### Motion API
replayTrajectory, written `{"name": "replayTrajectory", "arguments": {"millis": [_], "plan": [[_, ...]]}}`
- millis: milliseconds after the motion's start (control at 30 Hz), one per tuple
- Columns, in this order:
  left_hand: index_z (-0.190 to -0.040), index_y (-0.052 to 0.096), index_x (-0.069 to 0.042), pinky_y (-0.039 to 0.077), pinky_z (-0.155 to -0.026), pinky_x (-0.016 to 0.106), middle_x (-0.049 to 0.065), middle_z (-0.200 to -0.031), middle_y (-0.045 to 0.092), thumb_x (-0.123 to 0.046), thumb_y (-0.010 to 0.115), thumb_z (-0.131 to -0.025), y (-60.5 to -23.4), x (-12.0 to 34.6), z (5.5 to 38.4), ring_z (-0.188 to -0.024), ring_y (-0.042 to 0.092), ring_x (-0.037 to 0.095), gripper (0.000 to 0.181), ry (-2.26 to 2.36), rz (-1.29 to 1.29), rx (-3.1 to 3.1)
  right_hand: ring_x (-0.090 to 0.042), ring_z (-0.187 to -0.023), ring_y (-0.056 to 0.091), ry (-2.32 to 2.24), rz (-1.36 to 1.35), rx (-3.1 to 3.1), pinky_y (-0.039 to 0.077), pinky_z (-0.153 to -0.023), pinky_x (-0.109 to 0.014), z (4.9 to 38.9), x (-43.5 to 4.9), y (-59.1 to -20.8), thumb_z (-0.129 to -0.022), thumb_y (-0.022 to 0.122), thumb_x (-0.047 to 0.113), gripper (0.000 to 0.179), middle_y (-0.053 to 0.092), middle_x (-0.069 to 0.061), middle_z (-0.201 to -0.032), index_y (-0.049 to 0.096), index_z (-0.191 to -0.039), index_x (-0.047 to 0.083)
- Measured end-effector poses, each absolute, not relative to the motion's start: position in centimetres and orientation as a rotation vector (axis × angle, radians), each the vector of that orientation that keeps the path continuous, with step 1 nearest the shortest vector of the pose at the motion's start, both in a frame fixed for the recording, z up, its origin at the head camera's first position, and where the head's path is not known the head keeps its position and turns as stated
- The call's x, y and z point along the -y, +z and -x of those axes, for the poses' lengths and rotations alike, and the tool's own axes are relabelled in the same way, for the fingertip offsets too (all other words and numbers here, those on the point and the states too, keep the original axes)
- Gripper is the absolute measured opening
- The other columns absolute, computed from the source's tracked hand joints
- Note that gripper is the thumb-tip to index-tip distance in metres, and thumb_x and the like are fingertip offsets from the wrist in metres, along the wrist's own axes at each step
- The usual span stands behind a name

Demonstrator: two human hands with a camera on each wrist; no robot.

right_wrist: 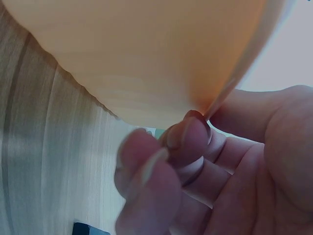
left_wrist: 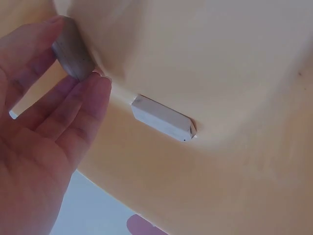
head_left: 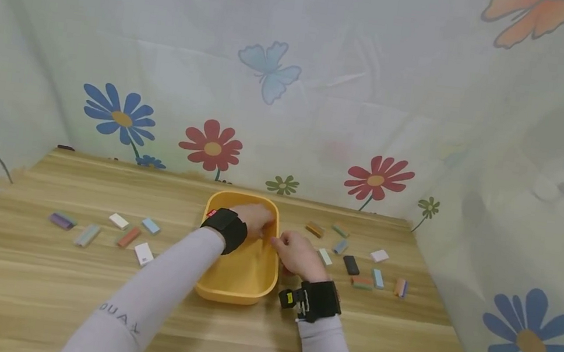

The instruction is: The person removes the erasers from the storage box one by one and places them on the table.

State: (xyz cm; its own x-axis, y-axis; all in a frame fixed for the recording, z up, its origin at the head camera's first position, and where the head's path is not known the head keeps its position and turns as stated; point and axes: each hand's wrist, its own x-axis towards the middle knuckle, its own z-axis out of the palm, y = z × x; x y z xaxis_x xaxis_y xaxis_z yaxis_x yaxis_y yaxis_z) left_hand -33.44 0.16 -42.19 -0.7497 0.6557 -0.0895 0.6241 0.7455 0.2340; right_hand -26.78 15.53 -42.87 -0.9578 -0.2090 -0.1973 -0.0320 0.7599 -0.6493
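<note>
An orange-yellow plastic bin (head_left: 244, 271) stands mid-table. My left hand (head_left: 254, 218) reaches into its far end. In the left wrist view the thumb and fingertips pinch a small grey-brown eraser-like block (left_wrist: 73, 50) near the bin's inner wall. A white eraser-like block (left_wrist: 163, 119) lies inside the bin beside those fingers. At the bin's right side, my right hand (head_left: 301, 255) holds the rim. The right wrist view has its thumb on one side of the bin wall (right_wrist: 122, 58) and curled fingers on the other.
Left of the bin lie several small blocks, among them a red one (head_left: 129, 236) and a white one (head_left: 144, 253). More are scattered to the right, including a black block (head_left: 351, 265) and an orange-blue one (head_left: 400, 287). A flower-printed curtain (head_left: 290, 112) borders the table.
</note>
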Motion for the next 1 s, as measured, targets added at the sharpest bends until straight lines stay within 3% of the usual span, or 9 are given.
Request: {"name": "replayTrajectory", "arguments": {"millis": [233,467,700,1000], "plan": [[-0.083,0.061,-0.010,0.037,-0.059,0.027,-0.002,-0.068,0.049,-0.010,0.064,-0.076,-42.3,0.1,34.4,-0.065,0.046,0.016,0.007,0.274,-1.045,-2.770,-0.022,-0.048,0.052,-0.991,0.204,-2.705,0.046,-0.045,-0.033,26.8,-15.6,-42.8,-0.091,0.044,0.033,0.032,0.050,-0.006,-0.061,0.055,-0.082,0.004],[-0.077,0.051,-0.010,0.031,-0.055,0.026,0.001,-0.066,0.040,-0.008,0.056,-0.078,-39.7,2.6,33.7,-0.061,0.039,0.016,0.005,0.297,-1.143,-2.807,-0.017,-0.042,0.048,-0.973,0.209,-2.717,0.042,-0.040,-0.029,27.0,-15.6,-42.9,-0.091,0.044,0.034,0.033,0.048,-0.005,-0.056,0.054,-0.079,0.005],[-0.091,0.055,-0.012,0.043,-0.066,0.026,0.001,-0.084,0.049,-0.013,0.062,-0.078,-36.7,7.0,31.7,-0.073,0.049,0.014,0.015,0.315,-1.135,-2.860,-0.021,-0.045,0.051,-0.955,0.179,-2.721,0.042,-0.041,-0.029,27.2,-15.5,-43.2,-0.091,0.044,0.036,0.032,0.049,-0.005,-0.057,0.052,-0.077,0.008],[-0.095,0.057,-0.014,0.046,-0.069,0.028,-0.002,-0.087,0.054,-0.018,0.065,-0.077,-38.0,14.9,30.7,-0.078,0.052,0.014,0.019,0.333,-1.120,-2.938,-0.027,-0.048,0.054,-0.955,0.203,-2.737,0.042,-0.040,-0.030,26.8,-15.3,-43.0,-0.091,0.045,0.034,0.031,0.050,-0.006,-0.058,0.052,-0.077,0.008]]}}
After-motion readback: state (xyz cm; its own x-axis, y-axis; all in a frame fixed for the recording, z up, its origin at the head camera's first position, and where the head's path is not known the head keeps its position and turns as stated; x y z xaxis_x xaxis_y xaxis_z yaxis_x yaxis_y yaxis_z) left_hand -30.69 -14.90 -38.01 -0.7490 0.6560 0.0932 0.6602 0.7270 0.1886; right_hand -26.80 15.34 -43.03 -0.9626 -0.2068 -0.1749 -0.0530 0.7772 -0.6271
